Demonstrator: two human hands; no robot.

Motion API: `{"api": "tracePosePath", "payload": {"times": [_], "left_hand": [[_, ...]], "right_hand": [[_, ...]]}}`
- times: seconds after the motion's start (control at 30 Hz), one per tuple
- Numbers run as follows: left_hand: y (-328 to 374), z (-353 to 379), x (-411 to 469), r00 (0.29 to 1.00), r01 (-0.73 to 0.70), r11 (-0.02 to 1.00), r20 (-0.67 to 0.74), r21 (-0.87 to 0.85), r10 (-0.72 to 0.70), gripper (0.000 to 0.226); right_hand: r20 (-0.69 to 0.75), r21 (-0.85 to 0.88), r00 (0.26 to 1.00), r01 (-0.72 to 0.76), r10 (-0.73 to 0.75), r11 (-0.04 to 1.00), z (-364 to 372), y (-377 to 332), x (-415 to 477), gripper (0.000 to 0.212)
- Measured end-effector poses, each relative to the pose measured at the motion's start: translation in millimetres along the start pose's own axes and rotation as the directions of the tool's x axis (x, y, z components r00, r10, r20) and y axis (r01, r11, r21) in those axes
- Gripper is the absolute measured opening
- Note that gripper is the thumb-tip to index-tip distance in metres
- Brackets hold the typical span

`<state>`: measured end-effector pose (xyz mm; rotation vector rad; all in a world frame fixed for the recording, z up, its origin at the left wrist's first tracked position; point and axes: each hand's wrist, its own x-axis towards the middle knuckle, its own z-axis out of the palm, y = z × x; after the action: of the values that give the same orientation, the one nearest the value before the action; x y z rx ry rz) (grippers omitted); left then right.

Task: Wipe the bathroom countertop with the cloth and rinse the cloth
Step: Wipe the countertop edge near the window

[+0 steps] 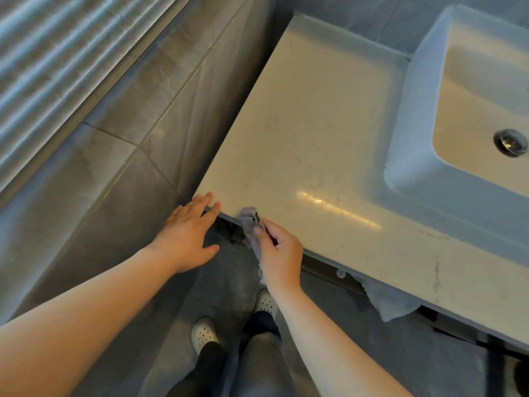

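Now, low centre of frame, the right hand [279, 253] pinches the cloth [252, 224] at the desk [315, 133] edge, left hand [189, 233] spread flat, mid-wipe; next likely needs sweeping toward the sink [429, 110].

A small, crumpled pale grey cloth [250, 224] sits bunched at the near front edge of the surface, its upper part touching the top and the rest hanging down over the rim. The surface itself is a glossy cream stone countertop [309, 133] with faint veining, lying flat and bare across its broad middle.
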<state>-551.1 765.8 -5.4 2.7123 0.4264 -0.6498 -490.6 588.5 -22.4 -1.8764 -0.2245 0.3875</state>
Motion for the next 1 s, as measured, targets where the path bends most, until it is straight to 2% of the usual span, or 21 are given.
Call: {"api": "tracePosePath", "payload": {"times": [0.1,0.27,0.4,0.47,0.6,0.67,0.77,0.9,1.0], "left_hand": [[-1,-1,0,1.0,0.0,1.0,0.013,-0.017,0.0,0.089],[-1,3,0,1.0,-0.001,0.999,-0.002,-0.034,0.001,0.089],[0,5,-1,1.0,0.001,0.998,-0.014,-0.062,-0.002,0.089],[-1,7,-2,1.0,-0.002,0.998,-0.025,-0.069,0.0,0.089],[-1,6,-3,0.999,-0.014,0.993,-0.046,-0.119,0.009,0.086],[-2,6,-8,0.992,-0.027,0.98,-0.125,-0.196,0.002,0.08],[-11,13,-24,0.964,0.033,0.94,-0.238,-0.338,-0.119,0.072],[-31,39,-53,0.954,0.19,0.912,-0.152,-0.364,-0.259,0.069],[-41,49,-70,0.934,0.284,0.854,-0.076,-0.436,-0.349,0.064]], "right_hand": [[-0.125,0.072,0.989,-0.066,0.075,0.995,-26,-15,6,0.022],[-0.434,-0.146,0.899,-0.005,-0.059,0.989,-90,2,71,0.025],[-0.464,-0.27,0.883,-0.065,-0.071,0.961,-103,31,105,0.023],[-0.452,-0.337,0.885,-0.049,-0.116,0.94,-93,40,111,0.02],[-0.333,-0.41,0.917,0.068,-0.219,0.909,-47,29,107,0.023],[-0.254,-0.419,0.935,0.124,-0.247,0.899,-20,19,98,0.026],[-0.134,-0.379,0.963,0.17,-0.236,0.91,18,7,78,0.029],[0.083,-0.357,0.968,0.25,-0.237,0.9,53,-3,52,0.031],[0.244,-0.197,0.961,0.176,-0.126,0.964,56,-17,42,0.025]]}}
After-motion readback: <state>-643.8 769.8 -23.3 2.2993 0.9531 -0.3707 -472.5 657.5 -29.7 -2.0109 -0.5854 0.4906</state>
